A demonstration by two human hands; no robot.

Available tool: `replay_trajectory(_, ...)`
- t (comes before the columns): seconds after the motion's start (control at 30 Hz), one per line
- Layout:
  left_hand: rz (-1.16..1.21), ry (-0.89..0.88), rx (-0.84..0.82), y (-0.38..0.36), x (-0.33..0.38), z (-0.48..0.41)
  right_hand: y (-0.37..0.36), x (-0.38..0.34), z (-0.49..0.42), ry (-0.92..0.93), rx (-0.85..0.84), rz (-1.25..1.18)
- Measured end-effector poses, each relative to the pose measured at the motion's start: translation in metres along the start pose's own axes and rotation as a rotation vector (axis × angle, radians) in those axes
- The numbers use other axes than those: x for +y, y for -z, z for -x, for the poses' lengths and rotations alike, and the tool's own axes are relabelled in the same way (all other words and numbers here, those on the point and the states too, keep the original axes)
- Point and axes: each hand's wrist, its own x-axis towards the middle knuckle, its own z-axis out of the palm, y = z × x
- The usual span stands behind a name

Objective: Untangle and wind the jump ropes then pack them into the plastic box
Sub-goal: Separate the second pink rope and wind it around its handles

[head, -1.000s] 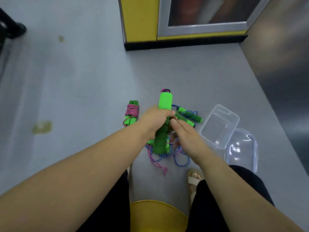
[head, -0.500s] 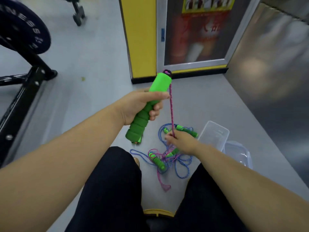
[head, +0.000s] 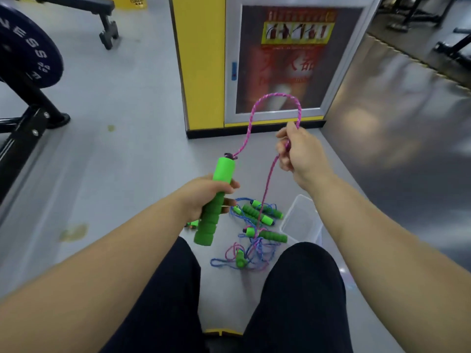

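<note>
My left hand [head: 204, 197] grips a green foam jump-rope handle [head: 215, 200], held upright and tilted. Its pink rope [head: 251, 118] arcs up from the handle's top and over to my right hand [head: 299, 154], which pinches it at chest height. From there the rope drops to a tangle of pink and blue ropes with several green handles [head: 257, 230] on the floor between my knees. The clear plastic box [head: 302, 220] stands on the floor right of the tangle, partly hidden by my right forearm.
A yellow pillar and a framed cabinet door [head: 280, 72] stand ahead. A weight plate on a black rack [head: 23, 59] is at the left, a bench at the top left. I sit on a yellow stool [head: 221, 333]; the grey floor [head: 114, 161] stretches left.
My right hand rose from the floor tangle, drawing the pink rope up into a loop. The left hand lowered the handle a little. The camera tilted up.
</note>
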Motion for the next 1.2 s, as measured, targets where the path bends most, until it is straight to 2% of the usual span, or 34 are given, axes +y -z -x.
replay_trajectory(0.13, -0.069, -0.139, -0.078, -0.032, 0.013, 0.002, -0.014, -0.018, 0.007, -0.051, -0.089, -0.210)
replay_trajectory(0.2, -0.150, -0.177, -0.044, -0.042, 0.013, -0.002, -0.013, -0.015, 0.007, -0.064, -0.106, -0.279)
replay_trajectory(0.27, -0.126, -0.192, 0.034, -0.044, 0.013, -0.003, -0.007, -0.005, 0.008, -0.067, -0.096, -0.246)
replay_trajectory(0.33, -0.001, -0.180, 0.085, -0.041, 0.012, -0.005, 0.001, 0.019, 0.011, -0.114, -0.071, -0.113)
replay_trajectory(0.4, 0.130, -0.168, 0.077, -0.039, 0.014, -0.005, 0.007, 0.053, 0.020, -0.219, -0.127, 0.114)
replay_trajectory(0.47, 0.231, -0.136, 0.023, -0.040, 0.015, -0.004, 0.008, 0.081, 0.030, -0.235, -0.303, 0.345)
replay_trajectory(0.53, 0.329, -0.103, -0.029, -0.044, 0.019, -0.003, 0.005, 0.098, 0.037, -0.161, -0.539, 0.594)
replay_trajectory(0.6, 0.413, -0.111, -0.039, -0.044, 0.024, -0.004, 0.001, 0.116, 0.040, -0.197, -0.635, 0.713)
replay_trajectory(0.67, 0.489, -0.134, 0.008, -0.039, 0.029, -0.006, 0.006, 0.136, 0.040, -0.304, -0.538, 0.709)
replay_trajectory(0.73, 0.524, -0.141, 0.119, -0.025, 0.031, -0.009, 0.014, 0.149, 0.035, -0.378, -0.359, 0.586)
replay_trajectory(0.8, 0.457, -0.106, 0.237, -0.008, 0.026, -0.014, 0.023, 0.147, 0.025, -0.394, -0.198, 0.461)
replay_trajectory(0.9, 0.287, 0.060, 0.349, 0.007, 0.006, -0.020, 0.020, 0.116, 0.010, -0.336, -0.098, 0.300)
replay_trajectory(0.97, 0.213, 0.145, 0.329, 0.007, -0.007, -0.021, 0.012, 0.093, 0.003, -0.263, -0.101, 0.249)
replay_trajectory(1.03, 0.149, 0.153, 0.256, 0.001, -0.014, -0.021, 0.005, 0.072, -0.002, -0.198, -0.107, 0.220)
replay_trajectory(1.2, -0.121, -0.129, 0.082, -0.029, -0.015, -0.022, -0.006, 0.038, -0.003, -0.131, -0.163, 0.128)
